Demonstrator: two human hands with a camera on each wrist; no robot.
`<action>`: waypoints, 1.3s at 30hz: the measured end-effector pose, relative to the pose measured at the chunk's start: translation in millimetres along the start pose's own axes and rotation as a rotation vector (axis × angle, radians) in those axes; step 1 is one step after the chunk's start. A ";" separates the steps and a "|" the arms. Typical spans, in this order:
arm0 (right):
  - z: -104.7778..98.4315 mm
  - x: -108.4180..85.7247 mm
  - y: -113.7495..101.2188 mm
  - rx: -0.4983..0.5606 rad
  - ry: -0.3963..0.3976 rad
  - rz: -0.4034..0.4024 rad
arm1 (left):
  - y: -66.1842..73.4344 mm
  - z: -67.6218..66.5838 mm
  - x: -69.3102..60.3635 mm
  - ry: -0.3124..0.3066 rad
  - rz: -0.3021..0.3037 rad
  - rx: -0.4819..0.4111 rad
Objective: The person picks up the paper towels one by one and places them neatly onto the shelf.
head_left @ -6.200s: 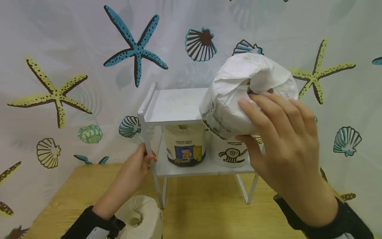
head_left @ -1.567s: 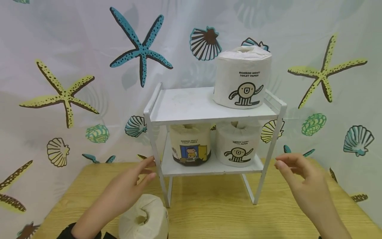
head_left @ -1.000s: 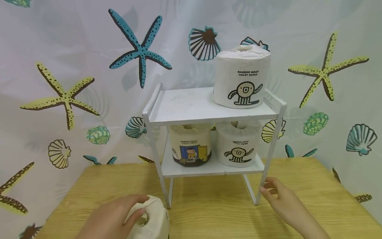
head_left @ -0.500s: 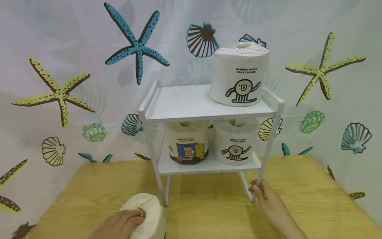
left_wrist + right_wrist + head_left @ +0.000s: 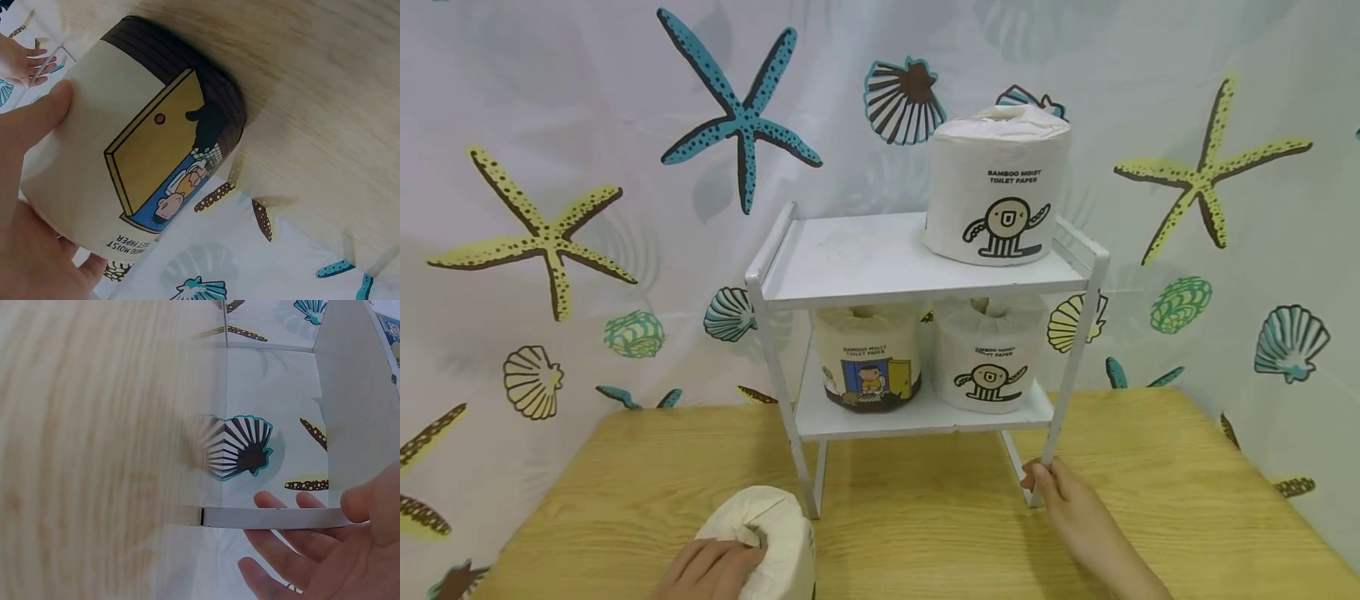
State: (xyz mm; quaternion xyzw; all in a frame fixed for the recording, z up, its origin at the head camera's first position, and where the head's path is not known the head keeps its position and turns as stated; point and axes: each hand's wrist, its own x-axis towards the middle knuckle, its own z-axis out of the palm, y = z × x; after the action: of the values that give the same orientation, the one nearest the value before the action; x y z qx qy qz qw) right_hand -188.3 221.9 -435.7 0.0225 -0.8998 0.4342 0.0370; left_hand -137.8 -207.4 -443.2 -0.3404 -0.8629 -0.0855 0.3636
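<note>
At the front left of the table, my left hand (image 5: 711, 571) grips a cream wrapped toilet roll (image 5: 786, 554), its fingers reaching into the hole at the top. The left wrist view has the thumb (image 5: 50, 109) pressed to the roll's side, which bears a yellow door print. My right hand (image 5: 1082, 521) holds the front right leg (image 5: 275, 518) of a white two-tier rack (image 5: 857, 262) low down. A white toilet roll (image 5: 962, 200) stands upright at the right of the top shelf. Below it, another white roll (image 5: 951, 367) and a cream roll (image 5: 831, 350) sit side by side.
The rack stands on a wooden table (image 5: 917, 533). Behind it hangs a pale curtain (image 5: 647, 108) printed with starfish and shells. Raised rails (image 5: 771, 250) edge the top shelf at both sides.
The white roll my right hand held now stands on the top shelf. My left hand left the rack's left post and took hold of the cream roll; my right hand moved to the right leg.
</note>
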 end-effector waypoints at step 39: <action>-5.2 7.3 4.6 -0.069 0.119 -0.039 | 32.9 -70.9 128.0 0.356 0.450 0.168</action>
State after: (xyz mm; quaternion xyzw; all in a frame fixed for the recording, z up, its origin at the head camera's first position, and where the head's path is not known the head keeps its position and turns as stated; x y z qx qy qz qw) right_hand -195.6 228.8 -435.4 0.0130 -0.9098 0.4027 0.0994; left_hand -140.5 -143.4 -307.6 -0.4718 -0.6925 0.0106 0.5457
